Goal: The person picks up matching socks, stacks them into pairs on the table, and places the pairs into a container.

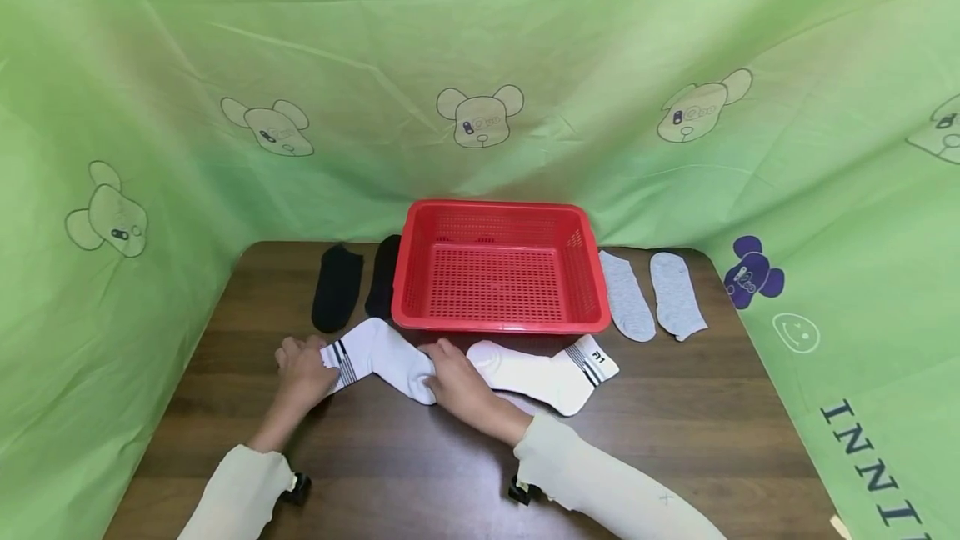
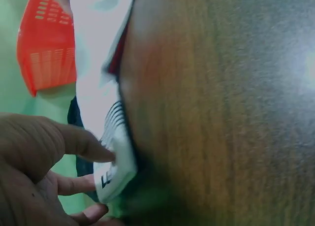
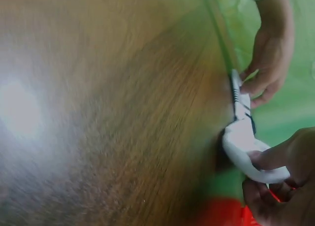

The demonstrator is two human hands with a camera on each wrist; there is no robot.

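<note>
A white sock (image 1: 381, 350) with dark stripes round its cuff stretches between my two hands over the front of the table. At its cuff end, my left hand (image 1: 302, 371) pinches the fabric; the left wrist view shows the striped cuff (image 2: 115, 157) between thumb and fingers. My right hand (image 1: 459, 382) grips the toe end, and in the right wrist view the toe (image 3: 268, 173) bends between thumb and fingers. Just right of that hand lies another white striped sock (image 1: 536, 375), flat on the table, with part of a pale sock showing under it.
Behind the hands stands a red perforated basket (image 1: 495, 327) with nothing in it. Two black socks (image 1: 337, 288) lie left of it, one tucked close against its side. On its right are two grey socks (image 1: 675, 294). Green cloth (image 1: 480, 40) hangs round the wooden table (image 1: 405, 473).
</note>
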